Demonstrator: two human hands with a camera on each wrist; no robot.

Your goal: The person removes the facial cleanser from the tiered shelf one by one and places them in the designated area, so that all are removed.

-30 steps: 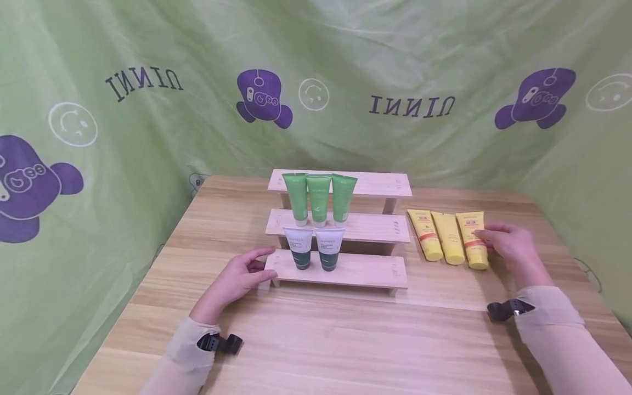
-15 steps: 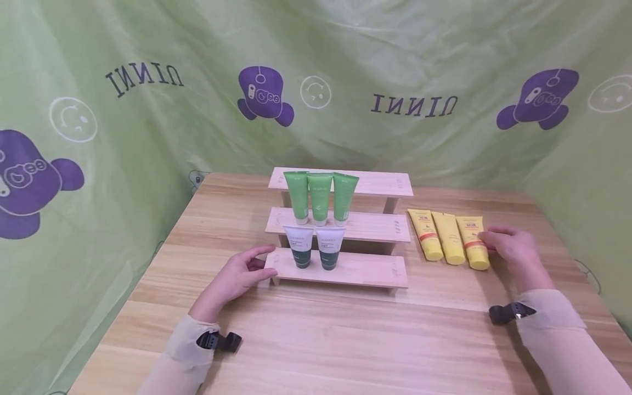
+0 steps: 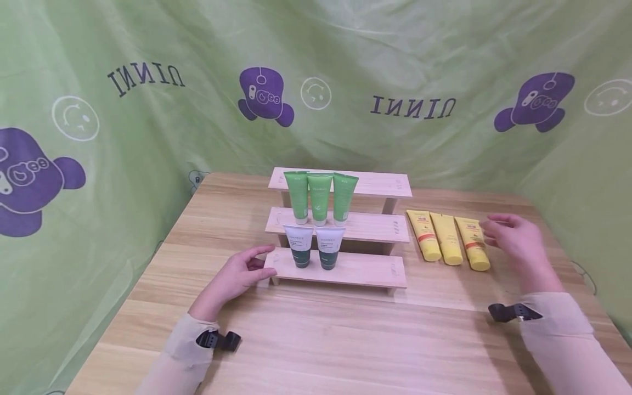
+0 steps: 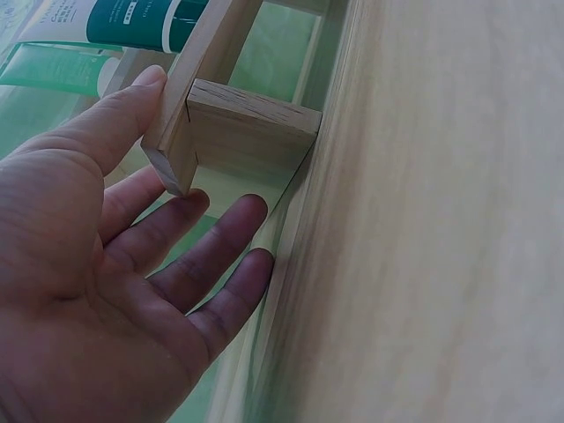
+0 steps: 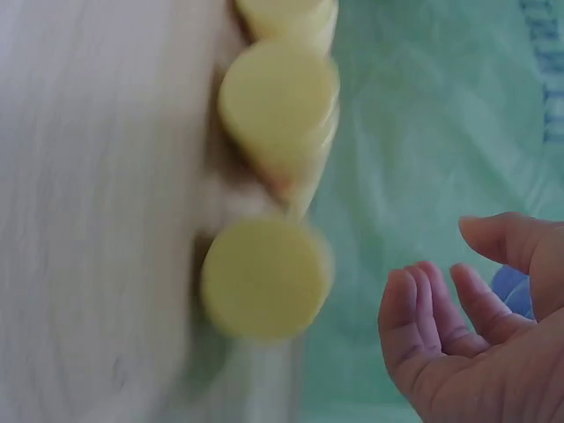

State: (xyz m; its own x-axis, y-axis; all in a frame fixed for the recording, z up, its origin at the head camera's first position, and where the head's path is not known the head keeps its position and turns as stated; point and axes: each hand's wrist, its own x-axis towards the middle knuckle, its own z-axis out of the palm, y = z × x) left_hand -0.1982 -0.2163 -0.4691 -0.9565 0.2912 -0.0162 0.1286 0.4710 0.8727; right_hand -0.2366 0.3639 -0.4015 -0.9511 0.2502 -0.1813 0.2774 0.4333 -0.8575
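Note:
On the left end of the lowest step of a three-tier wooden display stand [image 3: 365, 269], my left hand [image 3: 242, 278] holds the board edge, thumb on top. In the left wrist view, fingertips touch the board's end [image 4: 176, 159] from below, while the other fingers spread loosely. My right hand [image 3: 515, 241] hovers just right of three yellow squeeze tubes [image 3: 448, 238] lying on the table. Its fingers are loosely bent, with nothing between them. In the right wrist view, the nearest tube's round yellow cap [image 5: 267, 278] is apart from the hand.
Three green tubes [image 3: 320, 200] stand on the middle step. Two white-and-dark-green tubes [image 3: 328, 249] stand on the lowest step, left of its middle. A wooden table [image 3: 345, 340] lies beneath, and a green printed curtain [image 3: 345, 44] hangs behind.
My right hand has let go of the rightmost yellow tube and lifted slightly away. That tube now lies a little more tilted. The left hand has stayed on the stand.

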